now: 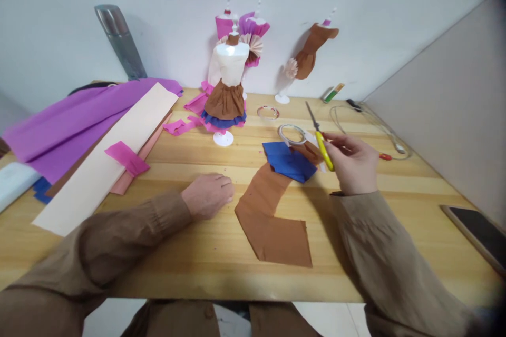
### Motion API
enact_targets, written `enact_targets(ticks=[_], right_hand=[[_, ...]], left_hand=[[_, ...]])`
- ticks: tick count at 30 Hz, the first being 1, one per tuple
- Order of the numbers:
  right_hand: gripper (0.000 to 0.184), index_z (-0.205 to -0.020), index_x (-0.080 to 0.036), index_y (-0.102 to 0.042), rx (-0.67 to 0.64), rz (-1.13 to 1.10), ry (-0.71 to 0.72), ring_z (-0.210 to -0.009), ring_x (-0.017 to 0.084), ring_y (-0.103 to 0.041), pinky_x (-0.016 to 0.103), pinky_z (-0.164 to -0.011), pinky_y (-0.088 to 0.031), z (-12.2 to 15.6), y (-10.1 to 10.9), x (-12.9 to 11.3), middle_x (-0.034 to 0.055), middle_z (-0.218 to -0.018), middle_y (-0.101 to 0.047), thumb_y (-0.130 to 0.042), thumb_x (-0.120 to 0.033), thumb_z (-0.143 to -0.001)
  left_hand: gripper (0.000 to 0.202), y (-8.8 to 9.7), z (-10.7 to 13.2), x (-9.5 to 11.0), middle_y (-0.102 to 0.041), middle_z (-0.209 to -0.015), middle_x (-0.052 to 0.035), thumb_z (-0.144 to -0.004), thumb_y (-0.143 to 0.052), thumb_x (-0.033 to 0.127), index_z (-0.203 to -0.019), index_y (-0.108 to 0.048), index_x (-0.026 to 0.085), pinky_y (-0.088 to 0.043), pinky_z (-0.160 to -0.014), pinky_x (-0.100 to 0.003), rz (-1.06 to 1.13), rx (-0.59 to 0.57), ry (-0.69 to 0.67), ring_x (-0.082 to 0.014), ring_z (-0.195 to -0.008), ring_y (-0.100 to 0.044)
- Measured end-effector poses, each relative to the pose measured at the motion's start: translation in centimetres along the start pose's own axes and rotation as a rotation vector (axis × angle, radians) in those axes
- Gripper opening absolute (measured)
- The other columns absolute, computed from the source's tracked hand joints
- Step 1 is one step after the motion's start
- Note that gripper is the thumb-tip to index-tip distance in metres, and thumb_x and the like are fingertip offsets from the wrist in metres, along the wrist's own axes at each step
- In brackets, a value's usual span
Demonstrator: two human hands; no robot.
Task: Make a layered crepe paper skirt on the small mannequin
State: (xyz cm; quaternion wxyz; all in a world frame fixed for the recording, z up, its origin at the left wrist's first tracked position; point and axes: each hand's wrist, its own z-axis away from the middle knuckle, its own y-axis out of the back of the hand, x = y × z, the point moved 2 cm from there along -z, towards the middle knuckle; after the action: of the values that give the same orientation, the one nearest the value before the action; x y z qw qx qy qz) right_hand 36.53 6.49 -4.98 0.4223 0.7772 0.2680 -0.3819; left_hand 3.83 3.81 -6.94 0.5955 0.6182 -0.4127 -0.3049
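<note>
My right hand (353,160) is raised over the table, closed around scissors (324,150) with a yellow handle and the blades pointing up and away. My left hand (209,195) rests on the tabletop with its fingers curled in; nothing shows in it. Between the hands lies a bent piece of brown crepe paper (272,221). A folded blue paper piece (290,162) overlaps its far end. Behind that is a roll of tape (291,135). A small white dress form (232,71) wears a brown skirt over blue and pink ruffles.
Purple paper (87,121) and a cream strip (106,158) lie at the left, with a pink scrap (127,158) on top. Another dress form (312,50), in brown, stands by the wall. A tumbler (120,42), a cable (371,116) and a phone (480,237) are around the edges.
</note>
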Motion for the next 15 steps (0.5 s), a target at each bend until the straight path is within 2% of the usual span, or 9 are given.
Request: enact_targets(ticks=[3,6,8,10,11,13,15], right_hand=[[0.034,-0.098,-0.017,-0.072,0.092,0.116,-0.058,-0.06,0.018,-0.058,0.032,-0.054,-0.045,-1.2,1.7,1.4,0.0063,-0.074,-0.066,-0.068,-0.045,-0.079],[0.025,-0.087,-0.018,-0.071,0.095,0.277,-0.083,-0.063,0.02,-0.056,0.034,-0.06,-0.042,-2.1,2.9,3.2,0.0064,-0.068,-0.063,-0.073,-0.038,-0.073],[0.021,-0.082,-0.02,-0.069,0.081,0.381,-0.08,-0.068,0.022,-0.057,0.036,-0.064,-0.04,-2.5,3.6,4.3,0.0079,-0.071,-0.064,-0.076,-0.033,-0.068],[0.018,-0.08,-0.021,-0.067,0.079,0.473,-0.077,-0.07,0.024,-0.056,0.037,-0.064,-0.038,-2.8,4.2,5.4,0.0087,-0.07,-0.063,-0.075,-0.031,-0.068],[0.016,-0.08,-0.022,-0.066,0.085,0.516,-0.072,-0.071,0.025,-0.056,0.037,-0.065,-0.037,-2.9,4.5,5.8,0.0091,-0.07,-0.062,-0.073,-0.031,-0.069],[0.015,-0.081,-0.023,-0.065,0.098,0.594,-0.061,-0.073,0.028,-0.056,0.038,-0.065,-0.037,-3.1,5.2,6.7,0.0104,-0.072,-0.061,-0.068,-0.033,-0.071],[0.018,-0.08,-0.023,-0.064,0.095,0.657,-0.052,-0.072,0.029,-0.056,0.039,-0.064,-0.037,-3.4,5.7,7.5,0.0112,-0.072,-0.06,-0.066,-0.039,-0.072]], left_hand=[[0.034,0.1,-0.1,0.1,-0.061,-0.075,-0.0052,-0.101,-0.037,0.027,-0.077,-0.058,0.016,-0.039,-0.064,-0.032,-0.007,0.076,0.051,-0.0181,-0.069,-0.054],[0.048,-0.2,-0.1,-0.2,-0.057,-0.064,-0.0035,-0.104,-0.032,0.037,-0.067,-0.055,0.018,-0.036,-0.059,-0.031,0.014,0.198,0.069,-0.0167,-0.064,-0.051],[0.05,-0.5,-0.3,-0.4,-0.059,-0.064,-0.0038,-0.104,-0.035,0.041,-0.065,-0.056,0.018,-0.039,-0.061,-0.03,0.02,0.247,0.086,-0.0171,-0.067,-0.054],[0.043,-0.7,-0.6,-0.8,-0.068,-0.079,-0.0072,-0.103,-0.041,0.038,-0.071,-0.06,0.016,-0.047,-0.072,-0.032,0.013,0.277,0.136,-0.0199,-0.084,-0.061],[0.036,-0.8,-0.7,-1.1,-0.072,-0.094,-0.0102,-0.102,-0.044,0.034,-0.077,-0.063,0.015,-0.049,-0.082,-0.034,0.003,0.282,0.179,-0.0224,-0.098,-0.062],[0.024,-1.0,-0.9,-1.5,-0.067,-0.125,-0.016,-0.099,-0.049,0.028,-0.099,-0.067,0.012,-0.048,-0.101,-0.041,-0.02,0.256,0.266,-0.0276,-0.123,-0.057],[0.032,-1.3,-0.9,-1.7,-0.057,-0.142,-0.0192,-0.097,-0.052,0.027,-0.122,-0.062,0.009,-0.043,-0.11,-0.046,-0.042,0.185,0.303,-0.0312,-0.135,-0.05]])
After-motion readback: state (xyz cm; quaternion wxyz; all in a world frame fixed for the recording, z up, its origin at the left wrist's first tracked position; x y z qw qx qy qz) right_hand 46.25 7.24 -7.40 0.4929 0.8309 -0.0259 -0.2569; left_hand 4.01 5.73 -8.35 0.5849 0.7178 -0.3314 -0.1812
